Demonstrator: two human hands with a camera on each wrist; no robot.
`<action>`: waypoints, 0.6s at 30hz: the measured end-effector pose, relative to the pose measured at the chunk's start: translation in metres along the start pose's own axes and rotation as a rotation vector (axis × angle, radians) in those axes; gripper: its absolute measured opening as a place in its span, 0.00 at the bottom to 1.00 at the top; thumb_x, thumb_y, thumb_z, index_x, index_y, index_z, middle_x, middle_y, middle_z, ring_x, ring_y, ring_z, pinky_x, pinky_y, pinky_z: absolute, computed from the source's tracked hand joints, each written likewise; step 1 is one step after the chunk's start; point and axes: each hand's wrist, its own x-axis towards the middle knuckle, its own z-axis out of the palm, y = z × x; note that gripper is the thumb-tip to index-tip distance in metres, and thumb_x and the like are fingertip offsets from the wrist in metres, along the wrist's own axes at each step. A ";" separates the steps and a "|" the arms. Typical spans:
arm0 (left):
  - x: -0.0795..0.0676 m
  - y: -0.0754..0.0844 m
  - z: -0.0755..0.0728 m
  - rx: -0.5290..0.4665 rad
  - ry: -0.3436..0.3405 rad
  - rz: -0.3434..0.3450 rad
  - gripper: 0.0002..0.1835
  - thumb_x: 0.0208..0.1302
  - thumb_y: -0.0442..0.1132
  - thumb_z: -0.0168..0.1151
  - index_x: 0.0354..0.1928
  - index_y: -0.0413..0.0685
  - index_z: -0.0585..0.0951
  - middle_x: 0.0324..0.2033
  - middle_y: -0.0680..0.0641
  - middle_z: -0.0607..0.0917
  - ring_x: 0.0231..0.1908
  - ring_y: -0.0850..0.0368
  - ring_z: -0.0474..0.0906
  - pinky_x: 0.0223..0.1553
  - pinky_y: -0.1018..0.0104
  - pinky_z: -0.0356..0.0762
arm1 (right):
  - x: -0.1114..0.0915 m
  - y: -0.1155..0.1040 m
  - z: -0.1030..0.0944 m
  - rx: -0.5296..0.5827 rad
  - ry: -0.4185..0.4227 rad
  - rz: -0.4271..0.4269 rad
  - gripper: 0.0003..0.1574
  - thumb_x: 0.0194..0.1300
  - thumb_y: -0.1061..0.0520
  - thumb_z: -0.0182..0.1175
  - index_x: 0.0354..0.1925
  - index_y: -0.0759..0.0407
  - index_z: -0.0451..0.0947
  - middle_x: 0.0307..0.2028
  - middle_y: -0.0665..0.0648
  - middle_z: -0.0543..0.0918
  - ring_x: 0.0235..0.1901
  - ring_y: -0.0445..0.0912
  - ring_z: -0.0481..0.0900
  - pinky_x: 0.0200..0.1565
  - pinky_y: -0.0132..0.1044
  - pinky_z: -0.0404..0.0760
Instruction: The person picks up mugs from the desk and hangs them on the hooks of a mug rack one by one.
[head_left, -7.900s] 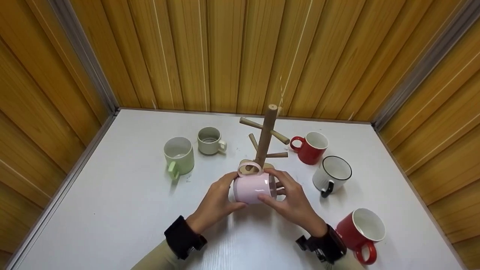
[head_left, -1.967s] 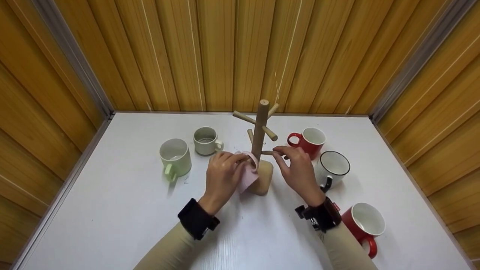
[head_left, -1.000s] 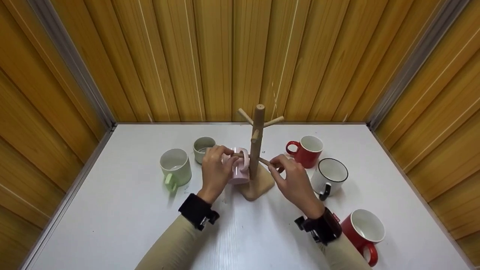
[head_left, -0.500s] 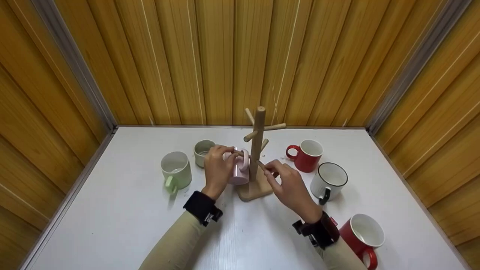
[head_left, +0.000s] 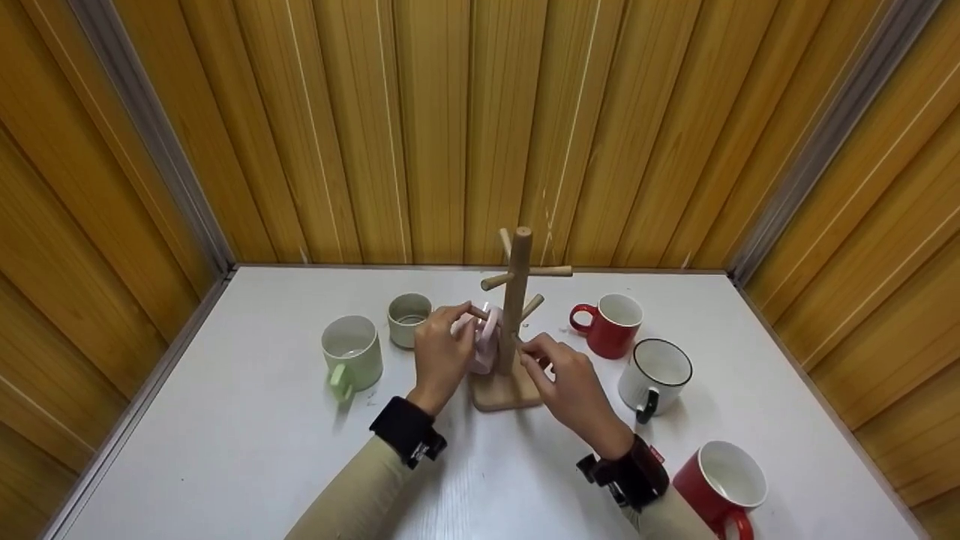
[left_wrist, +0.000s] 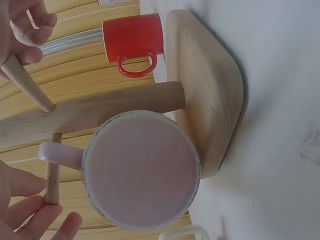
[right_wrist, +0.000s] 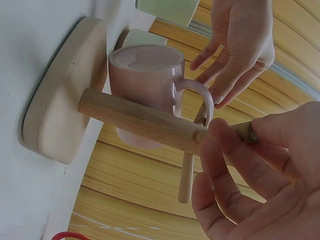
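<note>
In the head view a wooden mug tree [head_left: 515,304] stands mid-table. A pink mug [left_wrist: 142,172] hangs by its handle from one of its lower pegs [left_wrist: 53,172], lying sideways with its bottom facing the left wrist camera. My left hand [head_left: 439,352] pinches that peg's outer end between thumb and fingers, beyond the handle. On the other side of the post, my right hand [head_left: 574,386] pinches the end of another lower peg [left_wrist: 29,86]. The upper pegs carry nothing. From the head view, my left fingers partly cover the mug.
Left of the tree stand a light green mug [head_left: 354,360] and a small grey-green cup [head_left: 409,319]. To the right are a red mug [head_left: 613,330], a white mug with a black rim [head_left: 652,379] and a larger red mug [head_left: 712,487]. Wood-patterned walls [head_left: 435,135] enclose the table.
Earlier both hands held the pink mug before the tree; now it hangs on a lower peg. Over the last second the tree has turned, my right hand shifting nearer the post with its peg.
</note>
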 end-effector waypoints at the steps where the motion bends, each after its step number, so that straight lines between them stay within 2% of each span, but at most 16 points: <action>1: -0.001 0.000 0.000 -0.002 -0.004 0.001 0.13 0.55 0.27 0.71 0.44 0.36 0.89 0.38 0.42 0.90 0.41 0.47 0.88 0.44 0.53 0.84 | -0.001 0.000 0.001 0.001 0.004 0.000 0.06 0.68 0.62 0.68 0.43 0.57 0.83 0.33 0.48 0.86 0.33 0.40 0.82 0.33 0.38 0.81; 9: -0.008 0.002 0.001 0.004 -0.045 -0.007 0.15 0.60 0.27 0.68 0.50 0.35 0.87 0.44 0.40 0.90 0.47 0.46 0.87 0.50 0.53 0.84 | -0.005 0.001 0.008 0.058 0.042 0.024 0.05 0.69 0.63 0.66 0.43 0.59 0.83 0.29 0.52 0.87 0.28 0.38 0.82 0.29 0.42 0.84; 14: -0.008 0.002 0.000 0.026 -0.063 0.006 0.16 0.60 0.26 0.68 0.51 0.35 0.86 0.47 0.40 0.89 0.48 0.45 0.86 0.50 0.52 0.83 | -0.006 0.001 0.012 0.077 0.079 0.023 0.04 0.69 0.62 0.66 0.43 0.58 0.83 0.26 0.50 0.86 0.26 0.38 0.81 0.27 0.35 0.81; 18: -0.010 0.002 -0.003 0.040 -0.088 0.004 0.17 0.61 0.26 0.68 0.53 0.36 0.85 0.50 0.41 0.88 0.49 0.45 0.86 0.51 0.52 0.83 | -0.008 0.000 0.013 0.073 0.086 0.036 0.04 0.70 0.61 0.66 0.43 0.56 0.83 0.26 0.50 0.87 0.25 0.38 0.82 0.27 0.33 0.80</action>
